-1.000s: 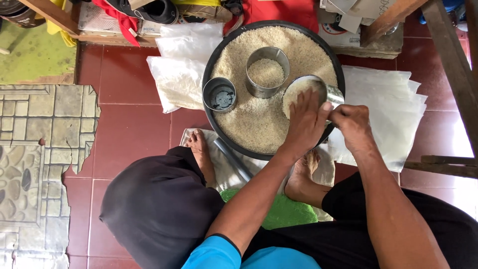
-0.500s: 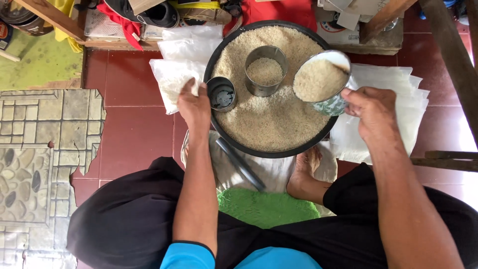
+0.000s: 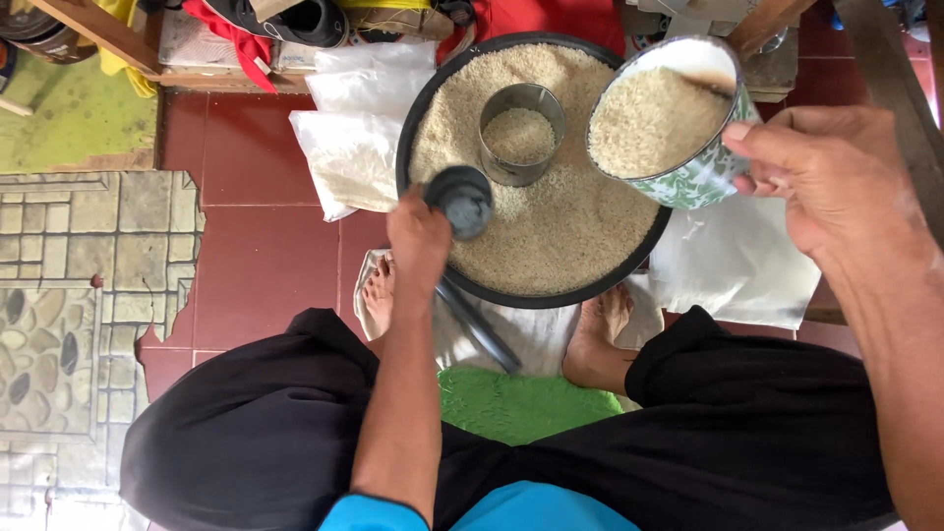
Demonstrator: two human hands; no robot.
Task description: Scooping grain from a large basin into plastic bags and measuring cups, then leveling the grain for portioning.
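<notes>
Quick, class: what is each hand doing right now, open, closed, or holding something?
Left hand: closed on the dark cup, at the rice basin.
Right hand: closed on the green patterned mug, full of rice.

Soft, even daylight, sharp overall

Shadows are faint; the right hand (image 3: 836,182) looms large and slightly soft near the lens, with mild stretching toward the edges.
</notes>
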